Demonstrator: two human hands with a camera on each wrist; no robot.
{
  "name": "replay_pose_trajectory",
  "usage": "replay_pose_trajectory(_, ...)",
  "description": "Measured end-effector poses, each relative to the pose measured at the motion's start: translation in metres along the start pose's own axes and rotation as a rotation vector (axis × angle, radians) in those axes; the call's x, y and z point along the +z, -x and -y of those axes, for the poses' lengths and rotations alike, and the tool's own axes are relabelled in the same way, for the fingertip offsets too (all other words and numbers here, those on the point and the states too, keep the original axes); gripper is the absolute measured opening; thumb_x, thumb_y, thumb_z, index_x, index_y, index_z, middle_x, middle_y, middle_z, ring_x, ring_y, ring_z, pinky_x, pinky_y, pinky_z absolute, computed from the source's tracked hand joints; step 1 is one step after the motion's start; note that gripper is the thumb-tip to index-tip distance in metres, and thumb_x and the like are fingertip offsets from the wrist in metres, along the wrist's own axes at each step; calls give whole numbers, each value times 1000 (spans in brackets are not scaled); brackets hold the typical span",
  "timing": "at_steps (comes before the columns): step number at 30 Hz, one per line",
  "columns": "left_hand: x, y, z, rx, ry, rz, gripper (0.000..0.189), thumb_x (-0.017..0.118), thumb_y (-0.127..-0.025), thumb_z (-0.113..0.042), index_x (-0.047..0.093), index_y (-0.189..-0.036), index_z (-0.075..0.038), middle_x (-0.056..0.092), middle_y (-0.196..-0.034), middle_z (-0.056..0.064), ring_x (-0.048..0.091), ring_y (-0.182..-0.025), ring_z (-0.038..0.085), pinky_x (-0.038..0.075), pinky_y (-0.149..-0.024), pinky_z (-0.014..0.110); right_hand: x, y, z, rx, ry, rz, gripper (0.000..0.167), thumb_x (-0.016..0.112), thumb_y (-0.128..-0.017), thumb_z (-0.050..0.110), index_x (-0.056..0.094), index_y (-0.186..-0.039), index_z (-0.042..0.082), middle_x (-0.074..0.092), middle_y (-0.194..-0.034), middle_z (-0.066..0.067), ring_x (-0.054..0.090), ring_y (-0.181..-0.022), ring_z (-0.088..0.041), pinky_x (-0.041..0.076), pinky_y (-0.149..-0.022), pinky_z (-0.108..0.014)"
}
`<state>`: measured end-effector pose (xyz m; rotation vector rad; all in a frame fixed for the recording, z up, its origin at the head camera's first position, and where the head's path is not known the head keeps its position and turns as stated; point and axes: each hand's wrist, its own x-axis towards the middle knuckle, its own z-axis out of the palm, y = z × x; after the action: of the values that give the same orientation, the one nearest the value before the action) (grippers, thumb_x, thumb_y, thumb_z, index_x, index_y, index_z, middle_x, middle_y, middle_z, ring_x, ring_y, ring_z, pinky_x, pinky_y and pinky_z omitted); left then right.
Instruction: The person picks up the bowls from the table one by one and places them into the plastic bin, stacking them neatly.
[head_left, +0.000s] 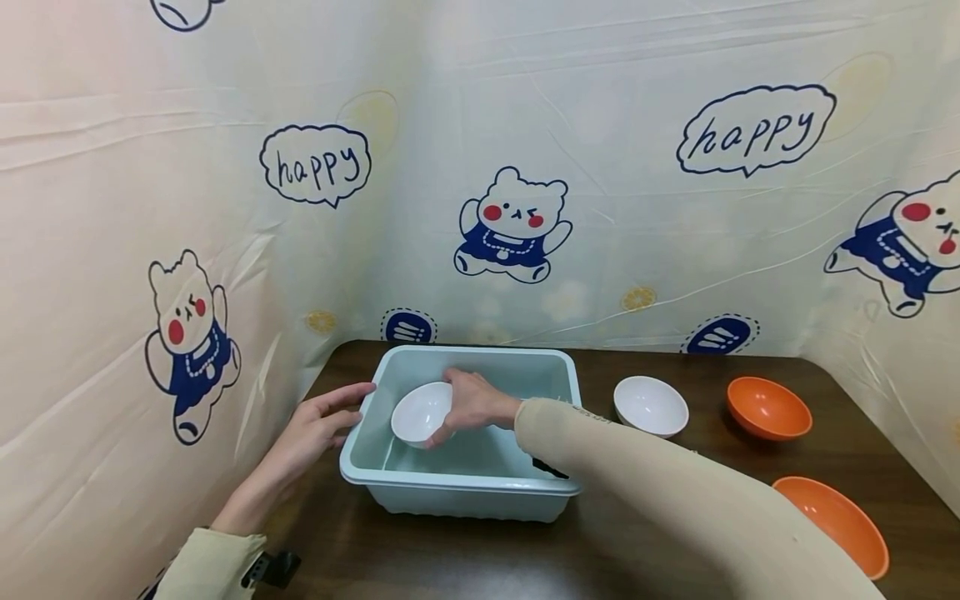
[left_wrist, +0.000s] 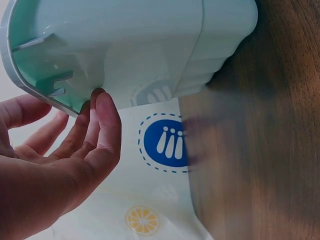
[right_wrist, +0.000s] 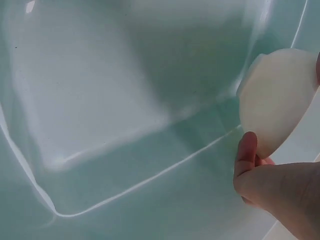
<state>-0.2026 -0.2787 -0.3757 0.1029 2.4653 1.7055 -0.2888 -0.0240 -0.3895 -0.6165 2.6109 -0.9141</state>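
Note:
A pale blue-green plastic basin stands on the table. My right hand reaches into it and pinches a white bowl by its edge, near the basin's left side. In the right wrist view the bowl is tilted, with the fingers at its edge. My left hand is at the basin's left rim. The left wrist view shows that hand with curled fingers under the rim of the basin, holding it from outside.
Right of the basin stand a second white bowl and an orange bowl. Another orange bowl lies nearer, partly behind my right sleeve. A printed curtain hangs around the dark wooden table.

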Motion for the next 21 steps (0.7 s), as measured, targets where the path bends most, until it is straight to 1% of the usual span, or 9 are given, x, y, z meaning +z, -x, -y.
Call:
replay_pose_trajectory(7, 0, 0, 0, -9, -4, -2, 50, 54, -108, -12, 48, -157, -3, 46, -157, 25, 60, -126, 34, 58, -94, 42, 1, 0, -1, 3, 5, 31, 92, 101, -68, 35, 54, -140, 4, 65, -122, -10, 59, -104, -22, 52, -96, -39)
replay_pose_trajectory(12, 0, 0, 0, -2, 7, 1, 50, 53, -108, -11, 47, -157, -2, 45, -158, 26, 59, -127, 35, 58, -95, 44, 2, -1, -1, 4, 11, 38, 89, 101, -68, 34, 55, -137, 3, 65, -119, -10, 60, -102, -22, 52, -94, -38)
replay_pose_trajectory(17, 0, 0, 0, -5, 12, 3, 50, 53, -108, -11, 47, -157, -2, 45, -158, 26, 59, -128, 36, 58, -96, 45, 4, -6, -2, 26, 42, 50, 89, 102, -68, 35, 54, -138, 5, 65, -119, -7, 59, -102, -20, 52, -94, -35)
replay_pose_trajectory(21, 0, 0, 0, -15, 6, 0, 50, 53, -108, -11, 47, -157, -3, 45, -158, 26, 59, -128, 36, 58, -96, 45, 6, -5, -2, 23, 34, 53, 91, 102, -68, 34, 54, -139, 4, 64, -120, -8, 60, -103, -21, 52, -96, -37)
